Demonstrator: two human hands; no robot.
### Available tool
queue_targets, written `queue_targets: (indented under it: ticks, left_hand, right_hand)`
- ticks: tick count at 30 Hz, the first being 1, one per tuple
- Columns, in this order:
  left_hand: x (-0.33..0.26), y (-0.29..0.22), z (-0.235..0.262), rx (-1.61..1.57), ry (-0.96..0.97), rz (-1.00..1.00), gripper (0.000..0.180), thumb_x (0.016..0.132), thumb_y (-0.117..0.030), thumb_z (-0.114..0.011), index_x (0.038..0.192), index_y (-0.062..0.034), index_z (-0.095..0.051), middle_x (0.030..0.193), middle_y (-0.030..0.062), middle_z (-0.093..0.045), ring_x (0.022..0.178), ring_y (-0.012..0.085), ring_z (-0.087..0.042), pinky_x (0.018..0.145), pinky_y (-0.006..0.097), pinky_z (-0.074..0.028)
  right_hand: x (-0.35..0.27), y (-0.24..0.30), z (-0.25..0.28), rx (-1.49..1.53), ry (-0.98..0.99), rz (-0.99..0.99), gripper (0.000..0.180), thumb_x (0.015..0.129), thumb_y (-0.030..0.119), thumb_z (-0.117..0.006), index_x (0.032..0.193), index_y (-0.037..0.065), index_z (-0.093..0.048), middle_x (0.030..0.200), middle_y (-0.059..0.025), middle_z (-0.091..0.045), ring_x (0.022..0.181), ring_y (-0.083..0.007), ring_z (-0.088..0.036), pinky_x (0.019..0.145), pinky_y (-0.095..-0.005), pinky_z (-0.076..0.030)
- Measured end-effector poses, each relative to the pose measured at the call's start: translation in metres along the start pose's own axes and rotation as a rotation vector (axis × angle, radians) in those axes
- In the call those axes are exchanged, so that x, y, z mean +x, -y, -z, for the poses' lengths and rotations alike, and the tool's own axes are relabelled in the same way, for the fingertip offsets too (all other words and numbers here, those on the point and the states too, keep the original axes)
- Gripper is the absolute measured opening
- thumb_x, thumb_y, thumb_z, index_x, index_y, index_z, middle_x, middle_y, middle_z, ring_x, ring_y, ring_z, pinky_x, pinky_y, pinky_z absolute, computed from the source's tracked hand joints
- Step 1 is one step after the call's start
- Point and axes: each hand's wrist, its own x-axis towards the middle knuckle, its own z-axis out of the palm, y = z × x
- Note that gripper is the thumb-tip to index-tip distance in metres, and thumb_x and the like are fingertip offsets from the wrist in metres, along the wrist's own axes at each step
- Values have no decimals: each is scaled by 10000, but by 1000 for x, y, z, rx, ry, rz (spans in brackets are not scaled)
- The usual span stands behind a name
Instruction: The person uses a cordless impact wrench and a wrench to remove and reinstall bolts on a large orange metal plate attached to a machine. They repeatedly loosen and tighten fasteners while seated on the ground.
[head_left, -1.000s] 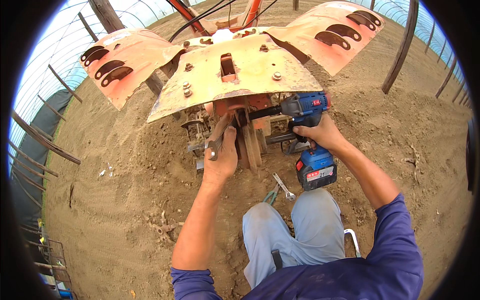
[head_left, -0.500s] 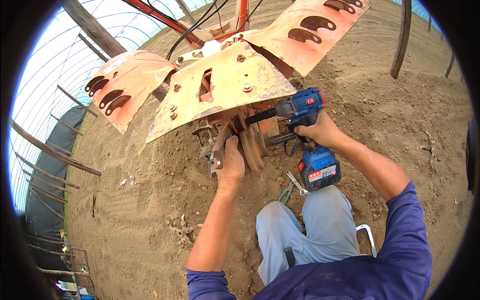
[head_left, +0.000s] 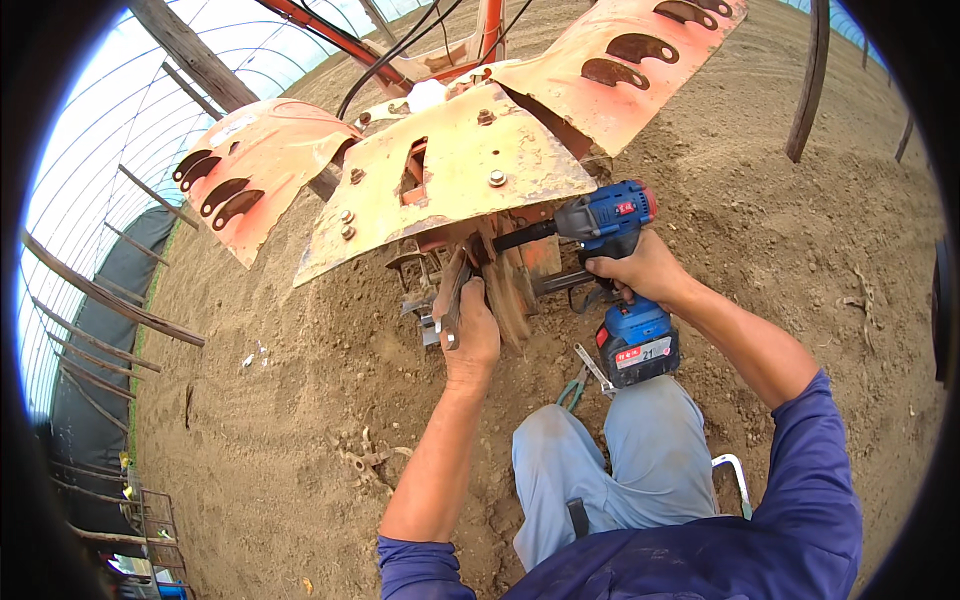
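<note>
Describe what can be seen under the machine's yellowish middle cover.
Below the near edge of the cover show dusty brown parts, a wrench and the black shaft of the drill. The cover hides whatever lies farther in.

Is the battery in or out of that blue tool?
In: the black battery is joined to the bottom of the handle of the blue power tool in the right hand.

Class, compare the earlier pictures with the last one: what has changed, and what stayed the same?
The spanner in the left hand has turned: its free end swung to the right, so it stands steeper in the picture. The view has tilted, and the silver wrench on the soil shows less. Nothing was taken up or let go; the right hand still holds the blue power tool.
</note>
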Motion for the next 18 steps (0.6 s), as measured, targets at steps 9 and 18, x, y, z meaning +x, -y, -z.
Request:
queue_targets:
  ticks: [9,18]
  left_hand:
    - [-1,-5,-1,47,2,-22,534,1016,-85,-461,1491,149,-532,1507,273,-614,1437,342,-562,1233,372,-377]
    - [-3,-12,-5,14,6,33,534,1023,-80,-451,1516,109,-531,1498,240,-622,1364,311,-589,1193,370,-403]
  right_hand:
    - [4,-5,0,-9,-26,1,227,894,131,-819,1011,0,-676,677,-11,-620,497,-108,-569,455,-298,-468]
    - [3,-5,1,22,-8,21,336,893,127,-815,1138,-8,-629,741,-20,-629,513,-105,-569,460,-288,-481]
